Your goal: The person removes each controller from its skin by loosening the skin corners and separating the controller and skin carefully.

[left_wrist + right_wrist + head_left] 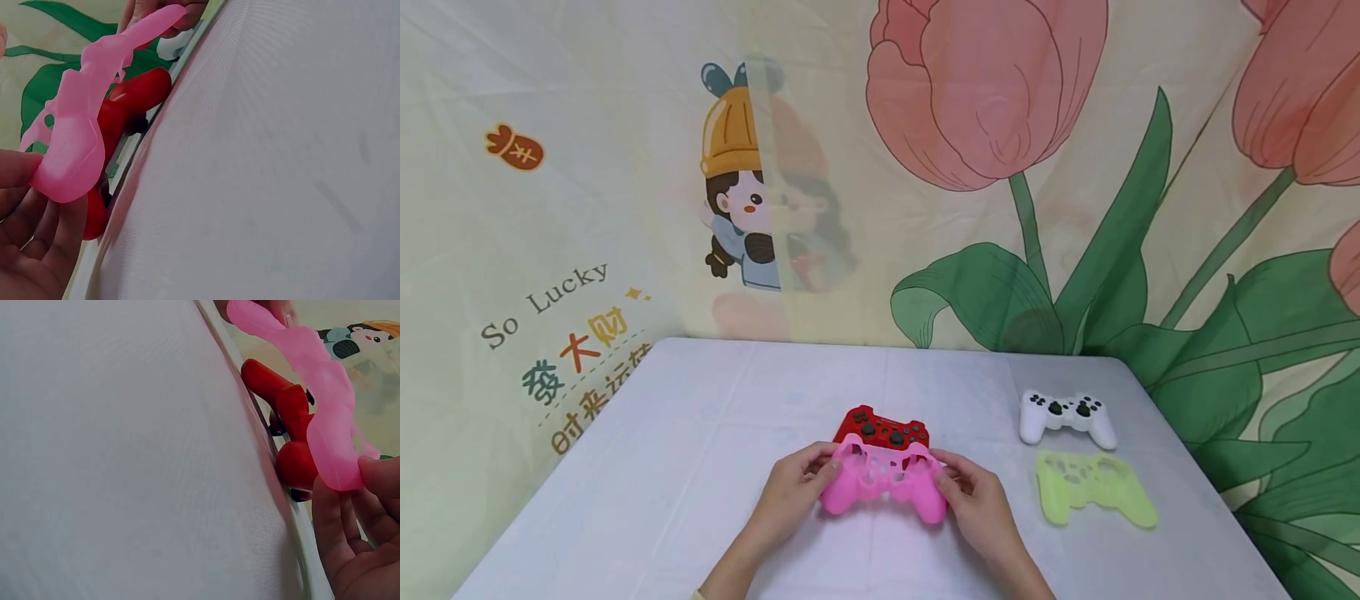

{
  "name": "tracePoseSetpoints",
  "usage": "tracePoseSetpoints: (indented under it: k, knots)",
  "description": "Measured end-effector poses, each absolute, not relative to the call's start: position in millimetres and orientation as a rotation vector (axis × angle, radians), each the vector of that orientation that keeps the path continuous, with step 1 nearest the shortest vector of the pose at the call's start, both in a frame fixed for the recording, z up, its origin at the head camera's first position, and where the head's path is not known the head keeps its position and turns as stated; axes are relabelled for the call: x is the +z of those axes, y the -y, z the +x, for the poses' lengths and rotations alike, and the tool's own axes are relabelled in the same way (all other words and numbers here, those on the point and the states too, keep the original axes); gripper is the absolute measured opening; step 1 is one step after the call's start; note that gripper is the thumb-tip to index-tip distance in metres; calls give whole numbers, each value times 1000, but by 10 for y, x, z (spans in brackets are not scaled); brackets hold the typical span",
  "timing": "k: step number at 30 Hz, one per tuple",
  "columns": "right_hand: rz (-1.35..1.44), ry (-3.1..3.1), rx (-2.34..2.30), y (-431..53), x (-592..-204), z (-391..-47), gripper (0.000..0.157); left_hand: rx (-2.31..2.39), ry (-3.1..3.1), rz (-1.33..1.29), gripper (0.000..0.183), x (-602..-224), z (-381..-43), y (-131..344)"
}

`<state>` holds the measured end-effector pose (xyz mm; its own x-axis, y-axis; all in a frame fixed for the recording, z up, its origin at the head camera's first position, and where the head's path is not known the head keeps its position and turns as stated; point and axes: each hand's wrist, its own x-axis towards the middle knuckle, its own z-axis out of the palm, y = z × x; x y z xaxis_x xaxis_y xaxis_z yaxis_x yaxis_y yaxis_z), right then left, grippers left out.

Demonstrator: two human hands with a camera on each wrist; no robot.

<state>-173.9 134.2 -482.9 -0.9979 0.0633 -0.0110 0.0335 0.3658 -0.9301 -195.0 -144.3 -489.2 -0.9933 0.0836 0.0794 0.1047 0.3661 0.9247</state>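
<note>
A pink silicone controller cover (886, 479) is held up over the table between both hands. My left hand (793, 492) pinches its left grip between thumb and fingers, also seen in the left wrist view. On the other end, my right hand (981, 500) pinches the right grip the same way, thumb on top in the right wrist view. Just behind the cover, a red game controller (880, 427) lies on the table, its near part hidden by the cover in the head view. Both wrist views show a gap between the cover and the tabletop.
To the right a white game controller (1067, 418) lies on the white-covered table (700, 433). Nearer than it is a flat yellow-green controller cover (1093, 487). A printed cloth backdrop (820, 317) with tulips hangs behind the table's far edge.
</note>
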Motion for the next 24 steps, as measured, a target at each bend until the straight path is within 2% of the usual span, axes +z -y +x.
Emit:
tracePoseSetpoints:
  k: [14,24]
  knots:
    - [-24,2547,1770,-1244,-4872,-1709,39,-1682,2555,-90,22,-4876,-1933,1492]
    - [207,2563,1796,-1133,-4727,-1765,39,-1524,2676,-60,23,-4691,-1947,1684]
